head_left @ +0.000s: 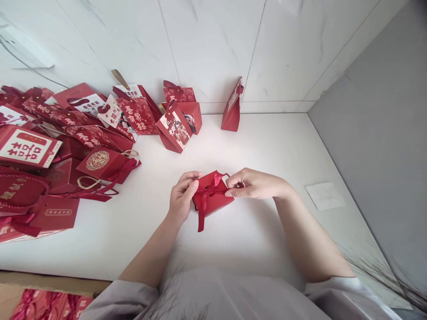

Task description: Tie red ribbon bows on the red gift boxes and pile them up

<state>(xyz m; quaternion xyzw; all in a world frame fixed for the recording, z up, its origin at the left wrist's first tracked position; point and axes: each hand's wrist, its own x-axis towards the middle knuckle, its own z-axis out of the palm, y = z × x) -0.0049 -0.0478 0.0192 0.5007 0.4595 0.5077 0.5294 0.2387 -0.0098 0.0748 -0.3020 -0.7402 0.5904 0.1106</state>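
A small red box [218, 202] with a red ribbon [202, 211] tied across its top is between my hands, above the white table. My left hand [182, 195] grips the box's left side, thumb on top. On the right, my right hand [248, 183] pinches the ribbon near the box's right edge, its fingers closed. One ribbon tail hangs down over the front of the box, and a loop stands near the top edge. The underside of the box is hidden.
Many red gift boxes [100, 162] are piled at the left of the white table [267, 146]. Several more stand near the tiled wall, one alone [232, 109]. A white paper [325, 196] lies right. More red packages [50, 304] are at bottom left.
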